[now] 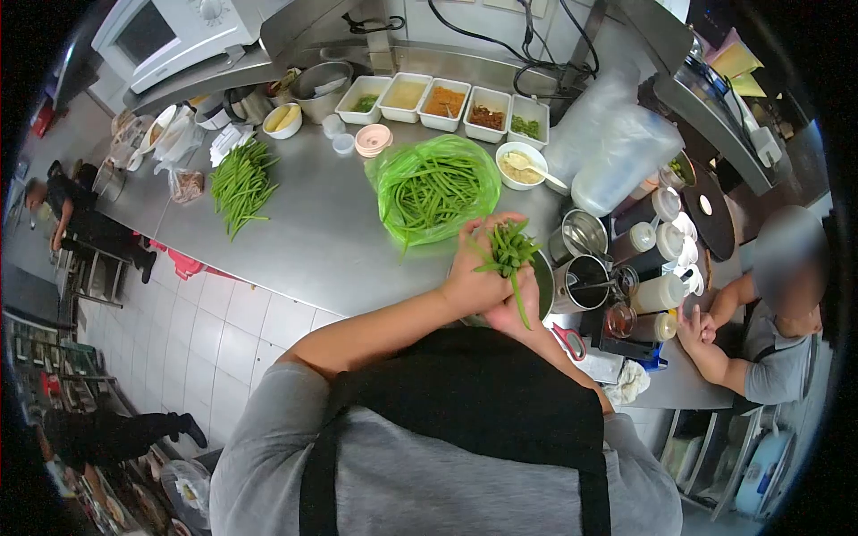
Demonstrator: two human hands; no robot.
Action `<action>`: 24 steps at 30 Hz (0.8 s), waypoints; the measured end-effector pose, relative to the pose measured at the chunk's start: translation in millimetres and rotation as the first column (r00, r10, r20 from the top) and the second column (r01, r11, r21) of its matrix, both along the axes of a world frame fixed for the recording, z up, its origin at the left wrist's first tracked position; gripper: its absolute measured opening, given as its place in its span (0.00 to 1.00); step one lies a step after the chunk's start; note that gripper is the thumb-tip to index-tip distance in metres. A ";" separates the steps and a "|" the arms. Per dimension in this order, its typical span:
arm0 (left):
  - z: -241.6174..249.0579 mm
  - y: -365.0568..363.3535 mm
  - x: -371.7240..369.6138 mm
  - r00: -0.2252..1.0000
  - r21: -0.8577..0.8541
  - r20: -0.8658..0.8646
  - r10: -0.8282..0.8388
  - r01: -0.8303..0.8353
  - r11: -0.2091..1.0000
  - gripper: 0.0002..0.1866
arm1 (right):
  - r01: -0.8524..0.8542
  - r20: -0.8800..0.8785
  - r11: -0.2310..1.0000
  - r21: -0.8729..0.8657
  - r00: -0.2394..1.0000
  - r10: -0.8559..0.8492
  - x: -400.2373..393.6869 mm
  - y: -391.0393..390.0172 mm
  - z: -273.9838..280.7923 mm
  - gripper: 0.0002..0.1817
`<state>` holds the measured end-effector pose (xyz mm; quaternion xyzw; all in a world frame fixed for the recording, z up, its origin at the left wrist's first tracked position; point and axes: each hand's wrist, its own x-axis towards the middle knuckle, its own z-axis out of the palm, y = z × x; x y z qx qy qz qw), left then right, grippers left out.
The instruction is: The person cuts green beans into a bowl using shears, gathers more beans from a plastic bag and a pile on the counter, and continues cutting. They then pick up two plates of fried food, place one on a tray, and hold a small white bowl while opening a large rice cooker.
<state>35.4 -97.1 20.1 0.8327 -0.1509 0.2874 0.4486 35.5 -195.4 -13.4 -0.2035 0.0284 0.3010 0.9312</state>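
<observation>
My left hand (475, 261) and my right hand (516, 302) are together at the counter's front edge, both closed around a bunch of green beans (511, 246). The bean ends fan out above my fingers, and one long bean hangs over the right hand. Partly hidden beneath the hands is a round metal bowl (543, 279); its contents do not show. Just beyond them, an open green plastic bag (387, 207) holds a heap of green beans (436, 189). Farther left, another pile of green beans (241, 186) lies directly on the steel counter (308, 228).
White tubs (485, 116) of chopped ingredients line the back. A white bowl with a spoon (521, 168) sits right of the bag. Metal pots (579, 279), sauce bottles (660, 293) and red-handled scissors (569, 341) crowd the right. A co-worker (776, 357) stands at far right; others are left.
</observation>
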 end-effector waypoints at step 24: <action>4.8 30.0 27.9 0.457 -0.982 -0.186 -0.870 -0.103 0.156 0.10 | 0.197 -0.060 0.953 -0.229 0.975 -0.215 10.8 -3.5 16.0 0.34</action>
